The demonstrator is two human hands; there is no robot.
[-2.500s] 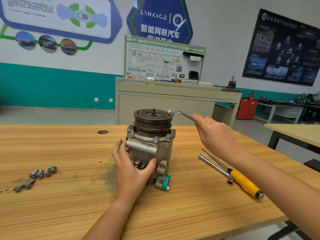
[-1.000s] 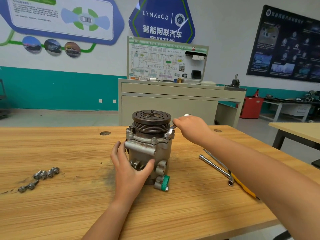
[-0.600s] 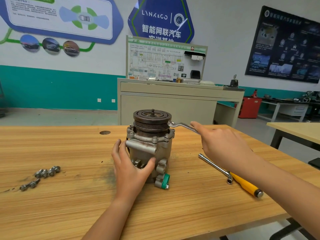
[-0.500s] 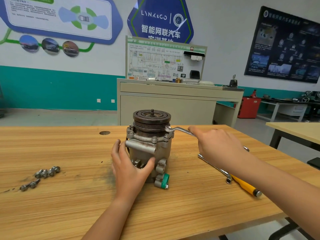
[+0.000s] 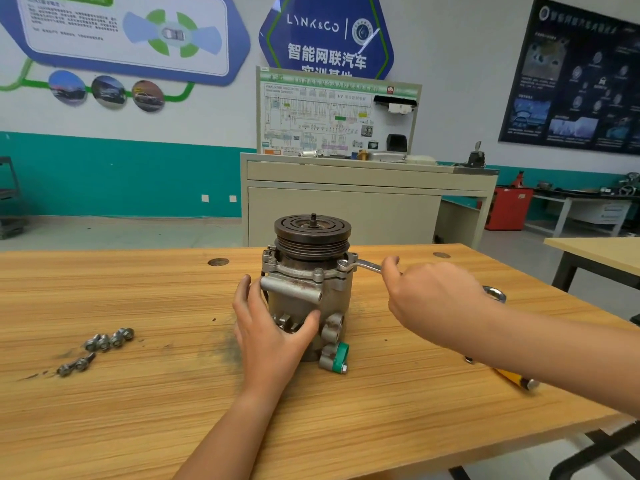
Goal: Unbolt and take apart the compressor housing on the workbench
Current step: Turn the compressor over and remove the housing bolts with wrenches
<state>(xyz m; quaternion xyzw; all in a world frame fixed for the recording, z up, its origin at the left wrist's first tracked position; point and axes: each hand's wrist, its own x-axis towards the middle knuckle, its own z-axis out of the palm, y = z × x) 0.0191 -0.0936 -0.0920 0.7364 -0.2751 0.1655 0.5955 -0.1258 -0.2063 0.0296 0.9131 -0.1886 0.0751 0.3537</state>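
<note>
A grey metal compressor (image 5: 308, 296) stands upright on the wooden workbench (image 5: 173, 393), its dark pulley (image 5: 312, 233) on top. My left hand (image 5: 268, 327) grips the housing's front, thumb on the right and fingers on the left. My right hand (image 5: 429, 299) holds a silver wrench (image 5: 367, 265), whose near end sits on a bolt at the housing's right flange. The wrench's ring end (image 5: 494, 294) pokes out behind my wrist.
Several removed bolts (image 5: 104, 344) lie at the left of the bench. A yellow-handled tool (image 5: 512, 377) lies at the right, mostly hidden under my right forearm. A beige cabinet (image 5: 346, 202) stands behind the bench, and another table (image 5: 595, 252) is at the right.
My right hand has swung the wrench handle lower and toward me on the right flange bolt. The left hand has stayed on the housing.
</note>
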